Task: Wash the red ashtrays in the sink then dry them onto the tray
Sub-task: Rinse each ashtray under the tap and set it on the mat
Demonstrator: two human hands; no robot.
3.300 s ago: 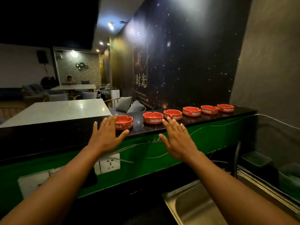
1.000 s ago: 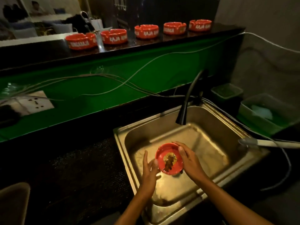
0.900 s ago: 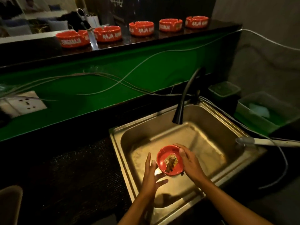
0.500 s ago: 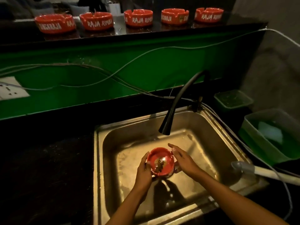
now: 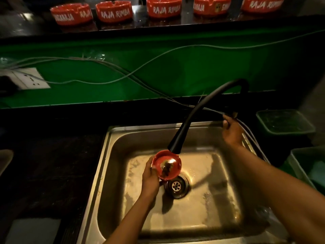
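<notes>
1. Left hand has its grip wrapped round the edge of one red ashtray, holding it tilted over the steel sink, right under the nozzle of the black faucet and just above the drain. There's dark gunk sitting in the middle of the ashtray.
2. Right hand is up at the sink's back right corner by the faucet base. Fingers look curled, but it's too dark there, so I can't tell what the grip is on, if anything.
3. Five more ashtrays are lined up on the raised black desk behind the sink, well apart from the one being held.
4. Green bins sit off to the right of the sink.
</notes>
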